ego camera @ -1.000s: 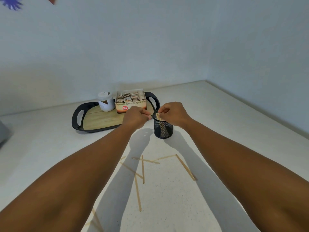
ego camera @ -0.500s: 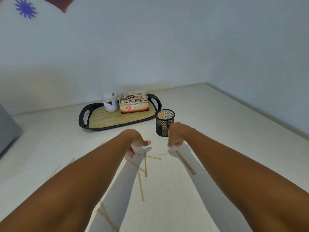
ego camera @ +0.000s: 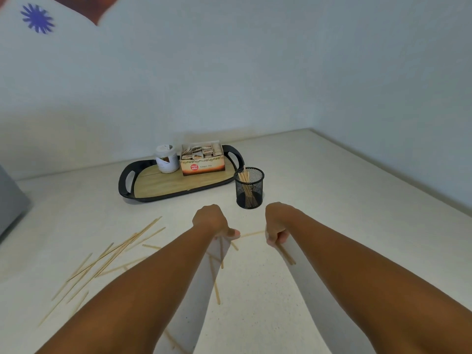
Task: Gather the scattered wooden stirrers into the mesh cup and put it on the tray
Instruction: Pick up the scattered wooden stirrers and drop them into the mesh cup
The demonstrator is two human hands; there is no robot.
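Observation:
A black mesh cup (ego camera: 249, 188) stands upright on the counter just right of the tray (ego camera: 163, 186), with several wooden stirrers standing in it. More stirrers (ego camera: 109, 256) lie scattered on the counter to my left, and a few (ego camera: 215, 279) lie between my forearms. My left hand (ego camera: 213, 222) is down on the counter with its fingers curled over stirrers lying there. My right hand (ego camera: 277, 226) pinches one end of a stirrer (ego camera: 287, 255) that trails back toward me. Both hands are a short way in front of the cup.
On the wood-floored tray with black handles stand a white jar (ego camera: 167, 159) and a box of tea sachets (ego camera: 203, 159). Walls close the counter at the back and right. A grey object (ego camera: 10, 200) sits at the left edge.
Both hands left the cup's rim, came back toward me and dropped onto the scattered stirrers. The right hand has taken hold of one. The view shifted, showing more stirrers at the left.

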